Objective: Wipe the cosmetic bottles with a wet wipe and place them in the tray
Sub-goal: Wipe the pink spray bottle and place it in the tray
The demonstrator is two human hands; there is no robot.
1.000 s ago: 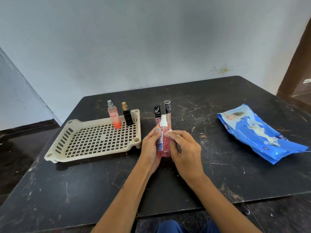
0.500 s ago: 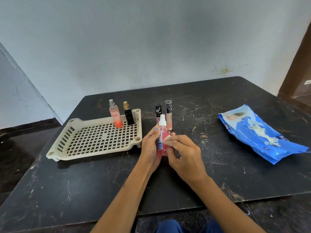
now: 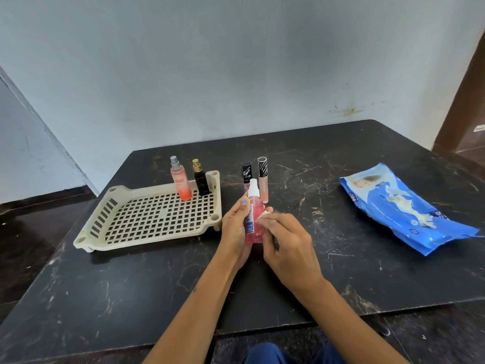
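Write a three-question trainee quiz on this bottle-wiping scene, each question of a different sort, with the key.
1. True or false: two bottles already stand in the cream slotted tray.
2. Multiple choice: the left hand grips the pink spray bottle while the right hand holds what against it? A) a sponge B) a white wet wipe C) a brush
3. Fill in: the blue wet wipe pack lies on the black table to the person's ____.

Key
1. True: the peach spray bottle and the black perfume bottle stand at its far edge.
2. B
3. right; two lip gloss tubes wait behind the hands.
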